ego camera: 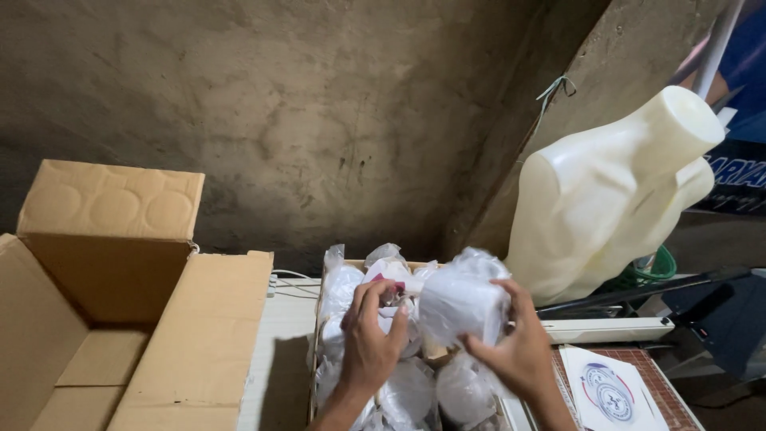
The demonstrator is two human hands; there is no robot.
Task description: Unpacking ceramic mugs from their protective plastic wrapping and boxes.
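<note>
While right hand grips bagged mug, small box holds more bagged mugs.

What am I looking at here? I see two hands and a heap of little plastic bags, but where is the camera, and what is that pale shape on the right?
There is no machine here: a person works with bare hands, and the single picture comes from a camera worn on that person's head, looking down.

The right hand holds up a white wrapped bundle in clear plastic. The left hand grips another bagged piece beside it, above a small box of bagged bundles packed full of similar white items.

To the left stands a large open cardboard box; the part of its inside that shows holds nothing. The pale shape is a cream plastic mannequin torso leaning against the rough concrete wall. Lower right lies a white printed sheet with a round emblem.
</note>
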